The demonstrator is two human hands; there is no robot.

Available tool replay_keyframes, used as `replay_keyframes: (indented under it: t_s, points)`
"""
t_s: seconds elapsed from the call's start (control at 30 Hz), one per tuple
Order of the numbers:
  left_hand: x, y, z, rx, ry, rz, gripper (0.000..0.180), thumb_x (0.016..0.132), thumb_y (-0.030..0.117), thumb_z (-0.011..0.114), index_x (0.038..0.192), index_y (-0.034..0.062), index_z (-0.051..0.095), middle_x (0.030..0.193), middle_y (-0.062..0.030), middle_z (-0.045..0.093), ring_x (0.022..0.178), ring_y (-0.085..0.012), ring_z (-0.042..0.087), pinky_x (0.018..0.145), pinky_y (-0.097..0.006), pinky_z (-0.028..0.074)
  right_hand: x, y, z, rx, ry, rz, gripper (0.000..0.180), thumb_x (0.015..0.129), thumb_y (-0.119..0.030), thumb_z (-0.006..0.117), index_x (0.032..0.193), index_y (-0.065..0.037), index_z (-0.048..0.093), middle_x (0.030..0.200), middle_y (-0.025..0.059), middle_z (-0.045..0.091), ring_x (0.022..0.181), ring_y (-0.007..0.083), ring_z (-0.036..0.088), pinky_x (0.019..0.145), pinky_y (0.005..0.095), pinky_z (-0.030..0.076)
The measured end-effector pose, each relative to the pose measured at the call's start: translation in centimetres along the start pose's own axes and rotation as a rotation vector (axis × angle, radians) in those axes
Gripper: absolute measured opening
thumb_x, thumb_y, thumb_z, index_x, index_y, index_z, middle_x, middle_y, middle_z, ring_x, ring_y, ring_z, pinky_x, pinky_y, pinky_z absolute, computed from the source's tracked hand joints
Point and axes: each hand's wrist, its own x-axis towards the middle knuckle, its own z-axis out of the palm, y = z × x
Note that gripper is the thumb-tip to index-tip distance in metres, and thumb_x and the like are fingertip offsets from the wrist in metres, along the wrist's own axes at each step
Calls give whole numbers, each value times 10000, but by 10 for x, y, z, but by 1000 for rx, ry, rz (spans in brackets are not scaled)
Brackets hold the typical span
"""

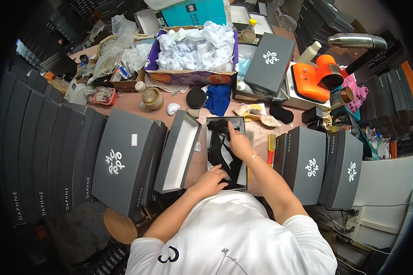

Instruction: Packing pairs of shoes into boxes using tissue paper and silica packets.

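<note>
An open grey shoebox lies right in front of me, with a pair of black strappy shoes and some white paper inside. At the near end of the box, my left hand rests with loosely stretched fingers on a black shoe. My right hand reaches in over the right side, its index finger straight and touching the black shoe at the far end; its other fingers are partly hidden. Neither hand visibly grips anything. Just left of the box, a grey lid with a pale inside stands tilted.
Grey shoeboxes stand in rows at left, with more shoeboxes at right. Beyond are a purple carton of crumpled white paper, a blue cloth, a round black tin, a glass bottle, a yellow-red brush and an orange device.
</note>
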Motion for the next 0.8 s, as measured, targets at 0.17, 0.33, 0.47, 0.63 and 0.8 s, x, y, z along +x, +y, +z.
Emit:
replay_keyframes:
  t_s: [0.17,0.33,0.47,0.63,0.8]
  points:
    - [-26,-13,-50,-596,335,-538,384,928,299,604,1136,-24,615,1107,-129,653,1056,-233,605,921,-321,454,-27,37,-18,623,263,207,398,852,-63,508,1240,26,530,768,220,631,735,299,623,696,395,484]
    - [1,12,-115,-567,721,-229,491,992,397,470,1226,-24,567,1146,-119,636,1059,-173,579,926,-306,447,-35,-2,-77,652,74,-37,371,883,-52,477,1240,33,531,942,222,640,842,281,622,795,331,477]
    - [42,10,-147,-807,282,-193,634,995,526,334,1269,-8,538,1203,-124,595,1132,-188,564,946,-329,464,-35,-38,-112,605,-321,-366,374,842,-46,505,1209,-34,575,1005,232,641,932,399,614,855,412,474]
    - [29,11,-73,-1418,-181,-476,670,973,595,289,1355,71,456,1236,-119,568,1081,-183,590,893,-309,507,-55,-79,-109,317,-263,-659,314,762,-52,629,1074,-75,640,950,131,645,879,313,605,809,387,461]
    - [-7,24,-55,-1816,-6,-425,776,967,620,233,1478,37,213,1430,-130,388,1290,-218,428,1052,-338,386,-116,-102,-90,310,-91,-390,285,733,-273,759,880,-50,658,875,68,612,850,236,583,743,360,408]
